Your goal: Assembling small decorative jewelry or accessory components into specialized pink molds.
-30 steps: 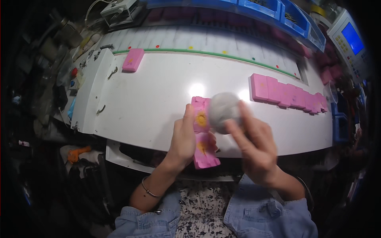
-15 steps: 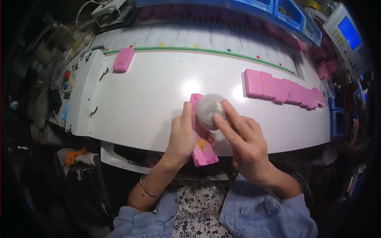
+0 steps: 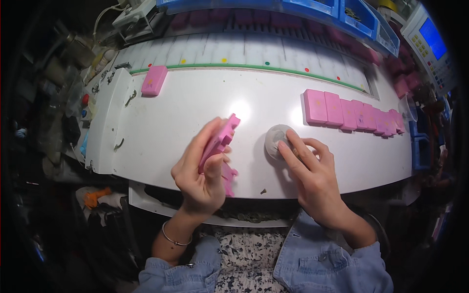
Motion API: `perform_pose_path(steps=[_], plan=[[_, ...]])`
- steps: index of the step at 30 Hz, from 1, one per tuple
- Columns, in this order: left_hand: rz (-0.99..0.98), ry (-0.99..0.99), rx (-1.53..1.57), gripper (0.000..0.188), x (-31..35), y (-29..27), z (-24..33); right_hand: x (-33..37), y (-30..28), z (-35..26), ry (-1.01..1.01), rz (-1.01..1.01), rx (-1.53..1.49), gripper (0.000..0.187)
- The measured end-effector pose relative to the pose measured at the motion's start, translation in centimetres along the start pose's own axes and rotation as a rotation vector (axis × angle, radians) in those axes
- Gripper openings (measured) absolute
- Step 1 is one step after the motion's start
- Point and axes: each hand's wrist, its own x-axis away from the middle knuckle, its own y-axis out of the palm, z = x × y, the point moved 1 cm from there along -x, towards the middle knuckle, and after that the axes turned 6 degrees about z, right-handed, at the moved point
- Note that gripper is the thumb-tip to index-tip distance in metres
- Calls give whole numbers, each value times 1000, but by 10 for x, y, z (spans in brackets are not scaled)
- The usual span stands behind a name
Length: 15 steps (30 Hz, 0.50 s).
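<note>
My left hand [image 3: 198,171] is closed round a pink block-shaped mould [image 3: 215,146], which is tilted up on its edge with notched ends showing. A lower pink flap [image 3: 228,178] hangs beside my fingers; whether it is a second half or the same piece is hard to tell. In my right hand [image 3: 317,180] the fingers grip a round, pale grey, cloth-like lump [image 3: 277,141], low over the white table or resting on it, to the right of the mould and apart from it. The mould's inner face is turned mostly out of sight.
A row of several pink blocks [image 3: 333,108] stands at the right on the white table [image 3: 166,132]. One pink block [image 3: 154,80] lies far left. A green-edged strip [image 3: 205,65] and blue bins [image 3: 317,7] run along the back. A small brown bit [image 3: 263,191] lies near the front edge.
My left hand has moved left and tipped the pink mould onto its edge. The grey lump in my right hand has moved right, off the mould.
</note>
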Motion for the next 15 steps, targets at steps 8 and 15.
perform_pose_path(steps=[8,15], plan=[[-474,-752,586,72,8,17,34,-32,-3,-17,551,12,-1152,18],[-578,-561,688,77,6,20,41,-46,10,-30,808,-344,-1719,39]])
